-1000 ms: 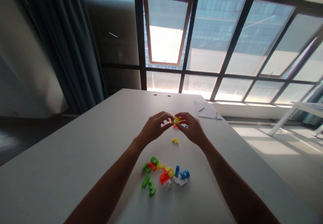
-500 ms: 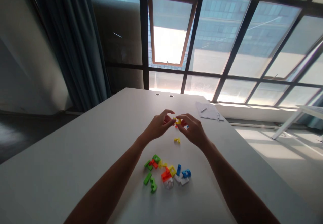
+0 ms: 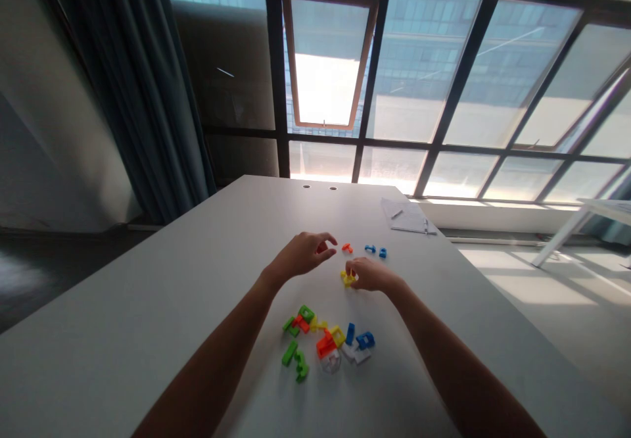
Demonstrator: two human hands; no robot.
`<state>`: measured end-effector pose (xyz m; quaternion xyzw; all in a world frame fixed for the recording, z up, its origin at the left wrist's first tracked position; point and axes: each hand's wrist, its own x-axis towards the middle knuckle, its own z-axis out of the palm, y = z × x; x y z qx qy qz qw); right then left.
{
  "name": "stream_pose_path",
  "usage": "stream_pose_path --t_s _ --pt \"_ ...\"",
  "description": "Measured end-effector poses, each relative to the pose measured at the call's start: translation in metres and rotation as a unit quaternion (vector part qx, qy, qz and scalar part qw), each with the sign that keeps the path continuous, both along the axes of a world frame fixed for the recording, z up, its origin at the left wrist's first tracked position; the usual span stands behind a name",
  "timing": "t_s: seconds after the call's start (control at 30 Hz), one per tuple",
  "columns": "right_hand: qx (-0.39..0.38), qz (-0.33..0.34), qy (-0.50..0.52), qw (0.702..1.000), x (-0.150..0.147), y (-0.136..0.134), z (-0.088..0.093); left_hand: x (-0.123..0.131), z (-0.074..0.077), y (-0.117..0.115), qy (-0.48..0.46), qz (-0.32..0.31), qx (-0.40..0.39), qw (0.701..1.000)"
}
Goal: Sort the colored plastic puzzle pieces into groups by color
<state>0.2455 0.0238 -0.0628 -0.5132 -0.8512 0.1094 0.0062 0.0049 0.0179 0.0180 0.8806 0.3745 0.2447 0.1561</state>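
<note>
My right hand rests low on the white table, its fingers pinched on a small yellow piece. My left hand hovers just to the left and a little farther back, fingers curled, with something red barely showing between them. Beyond the hands lie an orange piece and two blue pieces. Nearer to me sits a heap of green, orange, yellow, blue and white pieces.
A sheet of paper with a pen lies at the table's far right corner. Two small holes mark the far edge. A dark curtain hangs at the left, large windows stand behind, and a white table leg shows at the right.
The hands have parted. My right hand dropped toward me with its yellow piece, down to the yellow piece lying on the table. My left hand stayed up, now off the yellow piece.
</note>
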Motion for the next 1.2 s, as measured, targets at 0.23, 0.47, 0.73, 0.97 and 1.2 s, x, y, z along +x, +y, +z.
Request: stream_pose_path --t_s 0.23,0.47,0.73,0.97,1.2 --pt "0.023 0.006 0.054 0.998 -0.007 -0.012 0.021 -0.002 0.000 0.002 0.010 -0.003 0.005 1.000" --pt "-0.114 0.184 0.108 0.970 -0.051 -0.053 0.041 -0.001 0.001 0.000 0.012 -0.006 -0.003 1.000" --pt "-0.092 0.195 0.042 0.976 -0.064 -0.059 0.025 0.001 -0.004 -0.001 0.042 -0.038 -0.032 0.998" --pt "-0.043 0.169 0.042 0.984 -0.065 -0.051 0.017 0.000 -0.010 0.002 0.051 -0.073 -0.039 0.995" --pt "-0.025 0.186 0.037 0.982 -0.067 -0.049 0.010 0.000 -0.014 0.005 0.062 -0.087 -0.040 0.993"
